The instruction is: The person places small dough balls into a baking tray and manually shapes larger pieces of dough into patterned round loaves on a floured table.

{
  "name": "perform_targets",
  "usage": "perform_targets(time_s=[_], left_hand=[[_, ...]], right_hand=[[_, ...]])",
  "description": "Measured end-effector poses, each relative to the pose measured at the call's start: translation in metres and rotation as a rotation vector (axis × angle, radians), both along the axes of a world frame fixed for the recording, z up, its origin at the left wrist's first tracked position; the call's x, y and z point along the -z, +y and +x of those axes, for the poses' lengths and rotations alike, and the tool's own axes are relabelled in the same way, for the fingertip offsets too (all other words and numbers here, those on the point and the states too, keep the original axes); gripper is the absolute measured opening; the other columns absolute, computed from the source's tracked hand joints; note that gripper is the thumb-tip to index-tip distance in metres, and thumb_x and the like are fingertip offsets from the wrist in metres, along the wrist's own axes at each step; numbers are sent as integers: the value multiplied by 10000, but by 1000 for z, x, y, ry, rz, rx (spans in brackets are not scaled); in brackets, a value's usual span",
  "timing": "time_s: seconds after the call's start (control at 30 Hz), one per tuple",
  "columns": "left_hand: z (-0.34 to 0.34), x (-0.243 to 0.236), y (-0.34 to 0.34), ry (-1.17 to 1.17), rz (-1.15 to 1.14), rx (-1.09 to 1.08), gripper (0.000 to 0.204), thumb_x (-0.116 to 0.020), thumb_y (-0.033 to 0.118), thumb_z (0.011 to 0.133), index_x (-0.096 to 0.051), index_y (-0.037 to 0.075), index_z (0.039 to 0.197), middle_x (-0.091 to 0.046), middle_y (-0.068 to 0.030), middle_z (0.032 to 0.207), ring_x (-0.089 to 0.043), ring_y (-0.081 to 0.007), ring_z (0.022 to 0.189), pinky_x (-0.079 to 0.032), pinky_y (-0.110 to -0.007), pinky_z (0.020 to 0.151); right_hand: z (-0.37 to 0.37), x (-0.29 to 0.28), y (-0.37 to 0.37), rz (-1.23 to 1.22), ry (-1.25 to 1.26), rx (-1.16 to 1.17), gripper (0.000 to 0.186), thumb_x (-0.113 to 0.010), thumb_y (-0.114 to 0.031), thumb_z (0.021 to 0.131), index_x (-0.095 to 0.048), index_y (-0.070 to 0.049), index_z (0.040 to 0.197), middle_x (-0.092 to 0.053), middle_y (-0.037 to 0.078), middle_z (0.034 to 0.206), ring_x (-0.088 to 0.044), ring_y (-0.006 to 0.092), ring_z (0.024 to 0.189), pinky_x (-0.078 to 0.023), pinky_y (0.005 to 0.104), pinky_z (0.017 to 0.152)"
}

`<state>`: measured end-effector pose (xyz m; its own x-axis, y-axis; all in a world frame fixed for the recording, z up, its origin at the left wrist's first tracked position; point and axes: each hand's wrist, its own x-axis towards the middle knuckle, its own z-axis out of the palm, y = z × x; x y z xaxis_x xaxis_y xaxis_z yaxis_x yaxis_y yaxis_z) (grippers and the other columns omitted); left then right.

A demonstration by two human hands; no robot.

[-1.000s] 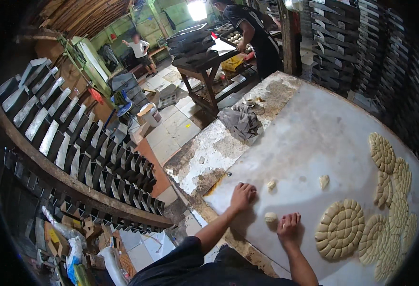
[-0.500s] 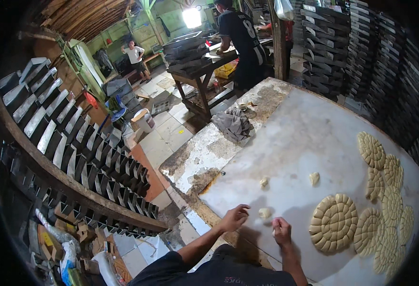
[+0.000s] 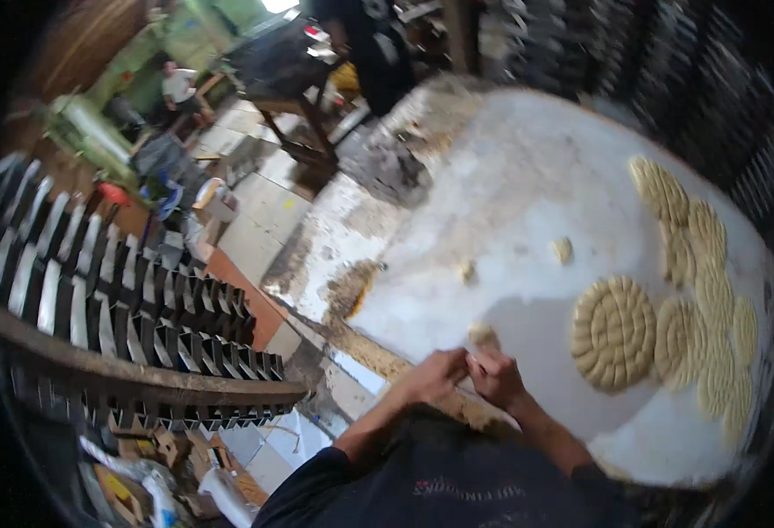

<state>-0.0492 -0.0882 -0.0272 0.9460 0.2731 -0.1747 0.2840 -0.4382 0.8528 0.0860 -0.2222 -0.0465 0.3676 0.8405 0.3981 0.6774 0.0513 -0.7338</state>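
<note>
My left hand (image 3: 438, 377) and my right hand (image 3: 496, 378) meet at the near edge of the white-topped table (image 3: 528, 185). Both have their fingers closed and pressed together; what they pinch is hidden and blurred. Just beyond the fingertips lies a small lump of pale dough (image 3: 482, 335). Farther off sit two more small dough pieces, one on the left (image 3: 466, 271) and one on the right (image 3: 562, 251). To the right of my hands rests a large dough round (image 3: 614, 333), made of small segments set in rings.
Several more segmented dough pieces (image 3: 700, 264) cover the table's right side. A crumpled grey cloth (image 3: 387, 172) lies on the worn far-left border. Racked metal tins (image 3: 132, 290) stand left, above a wooden beam (image 3: 158, 374). One person (image 3: 369, 53) stands at a far bench, another (image 3: 180, 86) farther back.
My left hand has gone from open and apart to closed against my right hand. The head view has shifted and blurred, so the table's contents appear higher. The dough lumps keep their places.
</note>
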Motion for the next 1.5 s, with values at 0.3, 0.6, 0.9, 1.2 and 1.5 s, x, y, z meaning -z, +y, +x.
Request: perform_targets(time_s=[0.3, 0.6, 0.9, 1.2, 1.5], left_hand=[[-94, -29, 80, -88, -635, 62, 204, -601, 180, 986, -631, -7, 910, -572, -2, 778, -534, -102, 802, -428, -287, 717], [-165, -9, 191, -94, -396, -194, 297, -586, 265, 1051, -720, 6, 993, -662, 10, 788, -565, -85, 734, -475, -277, 664], [-186, 10, 243, -153, -470, -246, 278, -598, 234, 1047, -721, -13, 1078, -742, -44, 934, -678, -102, 876, -549, -286, 794], [-99, -6, 180, -215, -152, -231, 291, -676, 238, 989, -732, 51, 1205, -758, -84, 849, -641, -110, 649, -511, -317, 617], [-20, 29, 88, -299, -319, -367, 369, -655, 98, 971, -632, 38, 1334, -748, -114, 948, -684, -111, 728, -531, -299, 680]], right_hand=[[31, 33, 84, -165, 160, 200, 294, -769, -152, 841, -589, -20, 1032, -609, 184, 909, -622, 378, 852, -508, 461, 740], [97, 87, 207, -263, -13, 407, 199, -749, -94, 804, -647, -15, 955, -707, 178, 945, -682, 360, 940, -534, 431, 820], [83, 94, 235, -265, -183, 569, 209, -664, -212, 931, -692, -7, 899, -677, 180, 986, -598, 386, 1086, -492, 512, 914], [44, 19, 187, -137, 1217, 366, 307, -671, -236, 927, -701, -29, 1153, -674, 69, 1017, -632, 165, 942, -524, 300, 825], [-24, 7, 110, -232, 855, -15, 272, -559, -225, 1038, -601, 22, 1144, -706, 90, 858, -623, 124, 696, -505, 303, 623]])
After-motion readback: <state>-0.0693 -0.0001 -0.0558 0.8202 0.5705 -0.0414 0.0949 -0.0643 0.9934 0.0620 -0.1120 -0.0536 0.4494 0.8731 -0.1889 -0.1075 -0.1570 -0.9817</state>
